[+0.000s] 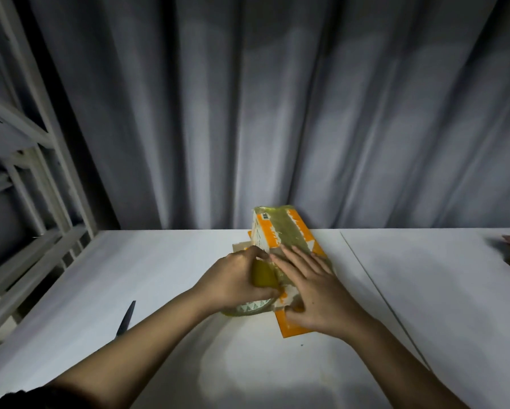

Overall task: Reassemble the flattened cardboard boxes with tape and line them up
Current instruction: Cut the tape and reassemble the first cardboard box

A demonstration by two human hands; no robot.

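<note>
Two hands on orange-and-white cardboard box (280,234): left hand (236,278) grips yellowish tape roll (264,277), right hand (310,287) presses flat (light, crushable; hold edges).

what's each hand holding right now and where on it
The left hand grips the roll of tape around its outer rim. The right hand holds nothing; it presses flat on the orange box.
</note>
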